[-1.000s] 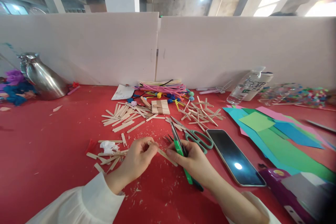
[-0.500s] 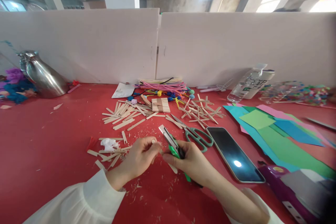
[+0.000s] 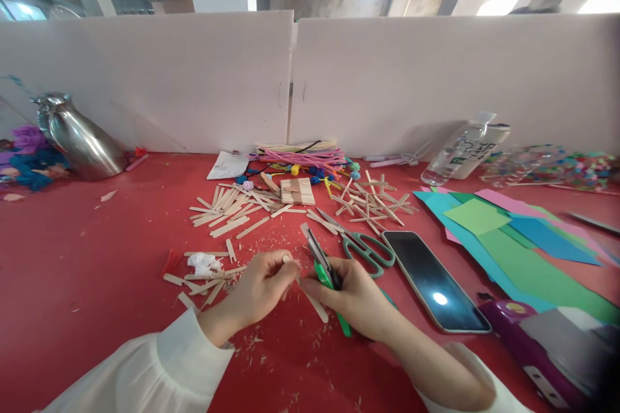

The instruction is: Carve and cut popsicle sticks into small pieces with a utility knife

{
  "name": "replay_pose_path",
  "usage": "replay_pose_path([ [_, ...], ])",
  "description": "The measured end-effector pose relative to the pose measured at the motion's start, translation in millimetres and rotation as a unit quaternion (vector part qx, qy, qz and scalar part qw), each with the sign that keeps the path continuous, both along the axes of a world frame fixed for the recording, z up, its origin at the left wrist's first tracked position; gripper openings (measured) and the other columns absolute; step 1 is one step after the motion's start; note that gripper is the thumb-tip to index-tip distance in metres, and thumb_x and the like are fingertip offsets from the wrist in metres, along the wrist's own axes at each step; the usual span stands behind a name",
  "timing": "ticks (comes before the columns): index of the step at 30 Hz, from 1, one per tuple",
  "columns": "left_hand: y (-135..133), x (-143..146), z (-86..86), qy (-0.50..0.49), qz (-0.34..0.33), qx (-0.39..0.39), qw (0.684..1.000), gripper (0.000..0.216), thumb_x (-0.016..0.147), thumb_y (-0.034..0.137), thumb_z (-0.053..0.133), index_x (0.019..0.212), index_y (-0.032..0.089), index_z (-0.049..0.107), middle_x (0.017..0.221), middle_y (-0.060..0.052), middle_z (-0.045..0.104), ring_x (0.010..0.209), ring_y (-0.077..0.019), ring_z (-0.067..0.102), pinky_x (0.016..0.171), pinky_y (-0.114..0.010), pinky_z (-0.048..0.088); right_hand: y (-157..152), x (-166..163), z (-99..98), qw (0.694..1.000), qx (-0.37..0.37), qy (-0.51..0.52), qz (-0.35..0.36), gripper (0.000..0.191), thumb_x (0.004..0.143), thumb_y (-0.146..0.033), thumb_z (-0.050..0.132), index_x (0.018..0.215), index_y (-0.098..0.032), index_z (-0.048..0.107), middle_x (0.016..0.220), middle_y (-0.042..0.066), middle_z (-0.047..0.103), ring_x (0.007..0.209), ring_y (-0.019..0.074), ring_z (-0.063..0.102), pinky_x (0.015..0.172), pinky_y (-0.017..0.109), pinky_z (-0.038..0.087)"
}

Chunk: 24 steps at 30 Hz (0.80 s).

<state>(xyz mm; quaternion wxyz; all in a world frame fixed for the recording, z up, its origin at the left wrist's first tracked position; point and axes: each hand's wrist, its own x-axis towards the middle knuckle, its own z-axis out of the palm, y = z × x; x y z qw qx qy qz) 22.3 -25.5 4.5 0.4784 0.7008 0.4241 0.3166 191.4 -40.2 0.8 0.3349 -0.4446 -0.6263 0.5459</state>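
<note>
My left hand (image 3: 264, 284) is closed, pinching a small wooden craft stick (image 3: 286, 259) whose pale rounded end shows above the thumb. Close beside it, my right hand (image 3: 349, 293) grips a green box cutter (image 3: 323, 271), its blade slanting up and away to the left. The blade stands apart from the stick. Below the fingertips another craft stick (image 3: 317, 308) slants down to the right; I cannot tell whether it lies on the table or is touched by the right hand. Fine wood shavings (image 3: 256, 340) are scattered on the red table (image 3: 111, 258) around both hands.
Green-handled scissors (image 3: 369, 251) and a phone (image 3: 436, 284) lie right of my hands. Beyond are piles of craft sticks (image 3: 230, 210), a square wooden piece (image 3: 298, 191) and pink pipe cleaners (image 3: 300, 156). Coloured paper (image 3: 513, 251) and a purple glue-tape-like device (image 3: 527, 335) sit at right; a steel jug (image 3: 84, 139) stands left.
The box cutter's blade has tilted more upright and shifted slightly right, away from the left hand's stick. The left hand stays nearly in place, still pinching the stick.
</note>
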Motion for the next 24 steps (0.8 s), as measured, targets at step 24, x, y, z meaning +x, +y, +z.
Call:
replay_pose_path([
  [24,-1,-3,-0.1,-0.058,0.042,0.044,0.996,0.039,0.089,0.043,0.038,0.059,0.017,0.04,0.056,0.003,0.042,0.053,-0.0092,0.04,0.053,-0.022,0.034,3,8,-5.4,0.985,-0.133,0.107,-0.009,0.027,0.065,-0.04,0.07,0.07,-0.016,0.057,0.057,-0.003,0.058,0.044,0.0072,0.047,0.045,0.021,0.038],
])
